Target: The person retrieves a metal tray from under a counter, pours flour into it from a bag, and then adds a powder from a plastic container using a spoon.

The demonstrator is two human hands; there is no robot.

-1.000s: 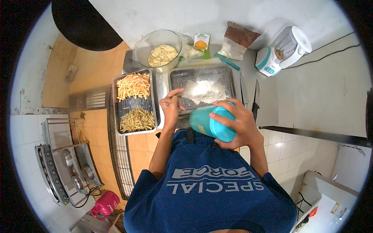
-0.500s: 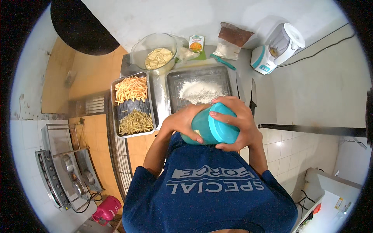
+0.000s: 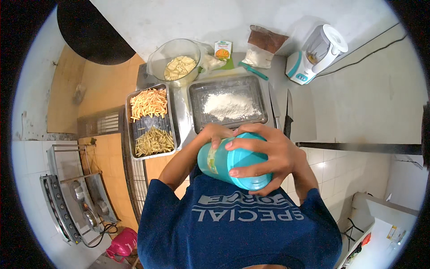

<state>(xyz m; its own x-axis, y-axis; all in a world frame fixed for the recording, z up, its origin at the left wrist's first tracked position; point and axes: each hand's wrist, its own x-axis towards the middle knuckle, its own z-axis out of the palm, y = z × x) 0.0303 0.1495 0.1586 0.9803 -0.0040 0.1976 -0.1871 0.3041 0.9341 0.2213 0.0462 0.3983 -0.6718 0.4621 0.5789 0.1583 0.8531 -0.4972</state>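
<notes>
A turquoise plastic canister (image 3: 210, 159) lies tilted on its side against my chest, its lighter turquoise lid (image 3: 248, 168) toward the right. My left hand (image 3: 216, 133) holds the body from its far side, with part of the fingers hidden behind it. My right hand (image 3: 264, 154) is wrapped over the lid, fingers spread across its rim and top. Just beyond both hands lies a dark metal tray (image 3: 197, 101) with a heap of white flour (image 3: 230, 105) in it.
At left a metal tray (image 3: 175, 134) holds orange strips (image 3: 149, 104) and greenish strips (image 3: 154, 141). A glass bowl (image 3: 156, 62) with pale slices stands behind. Two knives (image 3: 288, 114) lie right of the flour tray; a turquoise-handled peeler (image 3: 253, 70), powder bag (image 3: 264, 47) and blender (image 3: 309, 62) stand farther back.
The canister has come closer to my body, lower and slightly left, and its printed side label now shows. Both hands moved with it, the right hand still over the lid.
</notes>
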